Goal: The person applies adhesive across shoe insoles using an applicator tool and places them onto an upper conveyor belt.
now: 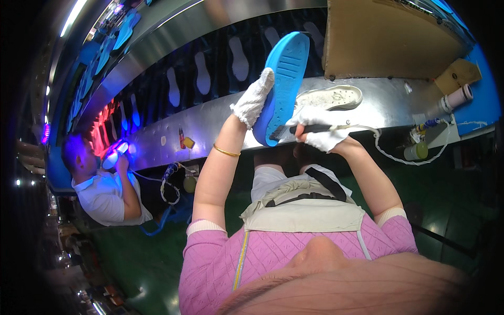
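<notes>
My left hand (254, 101), in a white glove, is closed on the edge of a bright blue shoe sole (288, 76). The sole is tilted upright above the metal bench, its ridged inner side showing. In my right hand (326, 137), also white-gloved, is a dark-handled brush (315, 128) with a white hose (370, 127) running off to the right. The brush's tip meets the sole's lower end; whether it presses on it I cannot tell. Behind my right hand an off-white sole (336, 97) lies on the bench (388, 105).
Beyond the bench, a dark conveyor carries several pale soles (239, 59). A cardboard sheet (388, 42) stands at the back right, near a pinkish-white cylinder (458, 96) and a greenish bottle (416, 151). At left, another person (107, 184) handles glowing soles; a small yellow item (188, 142) lies between us.
</notes>
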Available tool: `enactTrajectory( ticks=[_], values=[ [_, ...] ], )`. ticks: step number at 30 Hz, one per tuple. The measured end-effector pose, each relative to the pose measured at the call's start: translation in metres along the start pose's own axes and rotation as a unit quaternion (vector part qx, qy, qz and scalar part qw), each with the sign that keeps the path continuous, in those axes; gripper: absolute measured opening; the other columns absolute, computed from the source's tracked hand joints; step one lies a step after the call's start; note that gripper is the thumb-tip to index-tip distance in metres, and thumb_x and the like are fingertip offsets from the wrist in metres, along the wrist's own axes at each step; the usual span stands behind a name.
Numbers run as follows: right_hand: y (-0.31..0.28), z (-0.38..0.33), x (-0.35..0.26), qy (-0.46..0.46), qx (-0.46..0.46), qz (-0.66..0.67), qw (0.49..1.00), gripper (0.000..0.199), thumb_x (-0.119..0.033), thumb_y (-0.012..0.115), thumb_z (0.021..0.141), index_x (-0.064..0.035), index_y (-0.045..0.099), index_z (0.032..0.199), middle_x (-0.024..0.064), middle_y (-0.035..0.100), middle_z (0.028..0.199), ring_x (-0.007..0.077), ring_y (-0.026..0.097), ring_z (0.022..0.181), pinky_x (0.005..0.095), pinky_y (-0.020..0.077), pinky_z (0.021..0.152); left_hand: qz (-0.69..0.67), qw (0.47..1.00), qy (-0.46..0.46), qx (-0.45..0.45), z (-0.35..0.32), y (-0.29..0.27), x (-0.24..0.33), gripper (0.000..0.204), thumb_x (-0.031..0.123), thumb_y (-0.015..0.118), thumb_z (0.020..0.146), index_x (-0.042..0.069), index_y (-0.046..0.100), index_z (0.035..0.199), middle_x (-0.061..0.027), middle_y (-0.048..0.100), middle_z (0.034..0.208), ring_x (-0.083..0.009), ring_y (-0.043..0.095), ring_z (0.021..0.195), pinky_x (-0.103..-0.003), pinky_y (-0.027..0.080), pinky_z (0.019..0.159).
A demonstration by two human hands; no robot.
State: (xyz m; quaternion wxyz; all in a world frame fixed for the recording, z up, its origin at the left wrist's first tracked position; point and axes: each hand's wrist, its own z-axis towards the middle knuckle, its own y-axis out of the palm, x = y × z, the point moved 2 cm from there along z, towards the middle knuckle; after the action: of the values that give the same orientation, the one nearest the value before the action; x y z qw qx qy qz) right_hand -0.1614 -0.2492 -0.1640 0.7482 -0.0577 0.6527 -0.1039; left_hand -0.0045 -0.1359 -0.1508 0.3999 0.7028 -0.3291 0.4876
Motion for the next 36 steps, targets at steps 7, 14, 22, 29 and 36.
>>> enactTrajectory(
  ticks=[7, 14, 22, 29, 36],
  values=[
    [-0.009, 0.003, -0.005, 0.027, 0.011, 0.054, 0.998, 0.008, 0.0, 0.062, 0.067, -0.0058, 0.061, 0.073, 0.0057, 0.06, 0.076, 0.0159, 0.058, 0.074, 0.0266, 0.0469, 0.07, 0.03, 0.993, -0.074, 0.083, 0.006, 0.004, -0.003, 0.072, 0.059, 0.053, 0.081, 0.004, 0.046, 0.126, -0.0148, 0.058, 0.106, -0.022, 0.06, 0.087, -0.035, 0.051, 0.076],
    [-0.022, 0.007, 0.002, 0.001, 0.026, 0.096, 0.995, 0.007, -0.001, 0.062, 0.068, -0.0063, 0.059, 0.071, 0.0048, 0.059, 0.079, 0.0172, 0.057, 0.074, 0.0295, 0.0463, 0.074, 0.07, 0.99, -0.06, 0.103, 0.004, 0.008, -0.001, 0.071, 0.055, 0.056, 0.082, 0.004, 0.043, 0.13, -0.0137, 0.056, 0.114, -0.0215, 0.055, 0.099, -0.036, 0.047, 0.085],
    [-0.036, -0.003, 0.004, 0.007, 0.013, 0.056, 0.998, 0.01, -0.004, 0.068, 0.067, -0.0083, 0.059, 0.067, 0.0038, 0.061, 0.073, 0.0151, 0.059, 0.071, 0.0278, 0.0468, 0.067, -0.04, 0.993, 0.011, 0.107, -0.01, -0.006, 0.005, 0.066, 0.056, 0.052, 0.084, 0.004, 0.046, 0.124, -0.0121, 0.057, 0.11, -0.0202, 0.058, 0.092, -0.036, 0.049, 0.083],
    [-0.04, -0.014, -0.002, 0.01, 0.158, 0.116, 0.981, 0.013, -0.005, 0.07, 0.076, -0.0055, 0.058, 0.081, 0.0032, 0.062, 0.078, 0.0093, 0.058, 0.07, 0.0209, 0.0469, 0.063, -0.488, 0.863, 0.029, -0.13, -0.039, -0.023, -0.019, 0.07, 0.062, 0.041, 0.085, 0.0, 0.051, 0.117, -0.0167, 0.057, 0.114, -0.0285, 0.058, 0.101, -0.042, 0.042, 0.097],
    [-0.017, -0.016, 0.013, -0.012, 0.201, 0.211, 0.957, 0.018, -0.002, 0.069, 0.076, -0.003, 0.053, 0.085, 0.004, 0.062, 0.076, 0.0085, 0.057, 0.068, 0.0214, 0.0467, 0.061, -0.456, 0.888, 0.059, -0.027, -0.044, 0.044, -0.07, 0.059, 0.036, 0.059, 0.082, 0.004, 0.04, 0.128, -0.015, 0.055, 0.117, -0.0279, 0.056, 0.103, -0.044, 0.046, 0.093]
  ],
)
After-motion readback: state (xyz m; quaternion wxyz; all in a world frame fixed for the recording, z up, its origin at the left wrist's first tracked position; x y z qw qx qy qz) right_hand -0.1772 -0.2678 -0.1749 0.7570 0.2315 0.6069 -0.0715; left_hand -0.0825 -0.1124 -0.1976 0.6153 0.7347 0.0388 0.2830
